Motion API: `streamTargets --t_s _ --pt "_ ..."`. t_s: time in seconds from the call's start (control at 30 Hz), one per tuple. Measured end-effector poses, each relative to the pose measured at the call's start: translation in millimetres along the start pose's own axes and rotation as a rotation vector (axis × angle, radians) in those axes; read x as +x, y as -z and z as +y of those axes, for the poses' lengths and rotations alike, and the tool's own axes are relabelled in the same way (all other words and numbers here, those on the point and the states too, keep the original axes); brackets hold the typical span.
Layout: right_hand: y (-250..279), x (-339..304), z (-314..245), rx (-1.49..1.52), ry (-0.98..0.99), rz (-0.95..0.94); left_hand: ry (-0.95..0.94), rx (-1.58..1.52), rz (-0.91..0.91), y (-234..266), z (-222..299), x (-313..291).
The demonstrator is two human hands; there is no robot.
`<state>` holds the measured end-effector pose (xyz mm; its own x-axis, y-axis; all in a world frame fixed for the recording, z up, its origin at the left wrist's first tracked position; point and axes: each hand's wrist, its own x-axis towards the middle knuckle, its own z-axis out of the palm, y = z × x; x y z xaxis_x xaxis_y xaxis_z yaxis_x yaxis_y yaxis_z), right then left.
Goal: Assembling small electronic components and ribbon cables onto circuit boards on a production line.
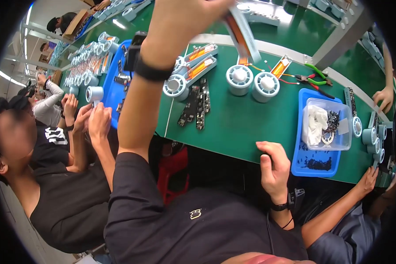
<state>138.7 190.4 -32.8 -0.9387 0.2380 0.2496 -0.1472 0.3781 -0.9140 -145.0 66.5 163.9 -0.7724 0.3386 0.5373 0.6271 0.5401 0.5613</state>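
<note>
My left hand (187, 20) reaches up to the far edge of the view, partly cut off by it. Its fingers seem to be closed on a light blue fan handle (244, 37) with an orange inside, slightly blurred. Below that handle, two light blue fan heads (239, 80) (266, 87) rest on the green table, and an orange battery handle with thin wires lies beside the right one. My right hand (275, 169) hovers at the table's near edge, loosely curled with thumb and fingers apart. Nothing shows in it.
Dark circuit boards (201, 103) and more fans (176, 86) lie left of centre. Green-handled pliers (317, 79) lie at the right. A blue tray (296, 154) holds a clear box (345, 143) and small black parts. Co-workers sit on both sides; another blue tray (114, 75) is at left.
</note>
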Motion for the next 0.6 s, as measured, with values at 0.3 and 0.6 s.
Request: streamTargets --t_s 0.3,0.6 --pt "-16.1 -11.3 12.3 0.479 -0.015 0.259 -0.183 0.154 -0.550 -63.2 15.4 -176.0" --pt "-6.6 -12.3 11.3 0.267 -0.105 0.121 0.429 0.382 -0.123 -9.1 -53.0 -192.0"
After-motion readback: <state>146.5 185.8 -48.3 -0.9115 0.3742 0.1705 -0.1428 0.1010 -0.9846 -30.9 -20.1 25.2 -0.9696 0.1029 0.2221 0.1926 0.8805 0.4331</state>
